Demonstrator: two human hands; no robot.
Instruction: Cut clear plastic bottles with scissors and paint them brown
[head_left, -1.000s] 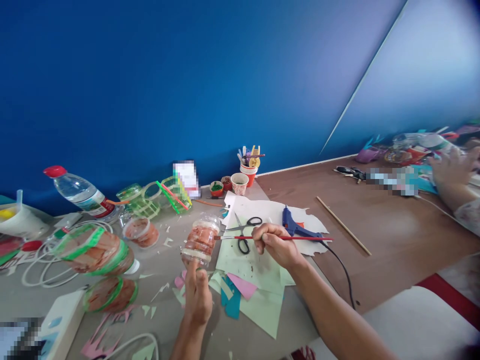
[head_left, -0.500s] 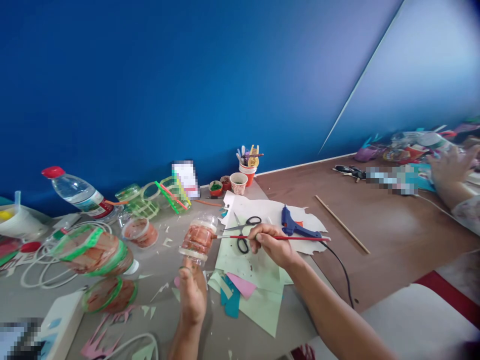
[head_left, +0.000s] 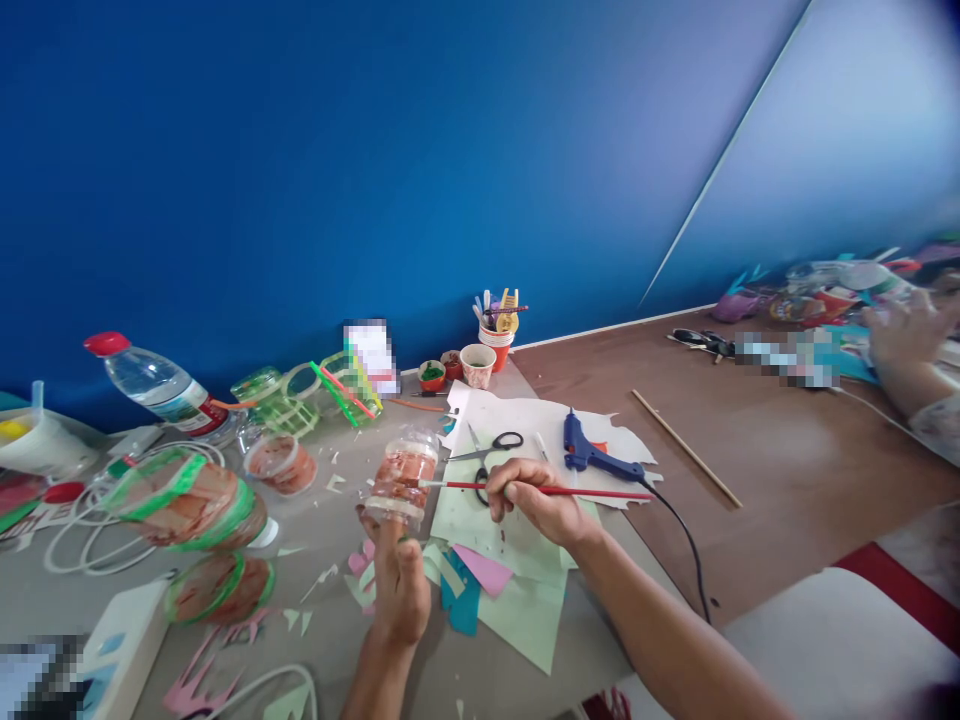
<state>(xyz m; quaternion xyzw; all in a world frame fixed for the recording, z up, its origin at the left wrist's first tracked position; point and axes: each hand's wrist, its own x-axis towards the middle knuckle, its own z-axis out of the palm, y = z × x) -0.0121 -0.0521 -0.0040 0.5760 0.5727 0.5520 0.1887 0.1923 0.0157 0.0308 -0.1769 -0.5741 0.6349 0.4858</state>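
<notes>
My left hand [head_left: 401, 590] holds up a clear cut plastic bottle section [head_left: 406, 468] coated with reddish-brown paint. Some of its fingers are hidden behind or inside the bottle's lower end. In my right hand [head_left: 529, 500] is a thin red paintbrush [head_left: 600, 493], pinched between thumb and fingers and pointing left. Its tip touches or nearly touches the painted side of the bottle section. Beneath the right hand lie black-handled scissors [head_left: 508, 440] on pale paper [head_left: 536, 640]. A blue glue gun [head_left: 596, 450] rests just right of that hand.
At the back stand paint cups [head_left: 431, 375] and a cup of tools [head_left: 496, 335]. A water bottle [head_left: 161, 385] and painted plastic bottles [head_left: 187, 500] are on the left. A wooden stick [head_left: 686, 448] lies to the right. Another person's hand [head_left: 907, 345] is at far right.
My left hand has turned around the bottle section, its thumb now to the right. The brush tip has shifted slightly left and down onto the bottle section, and my right hand moved with it.
</notes>
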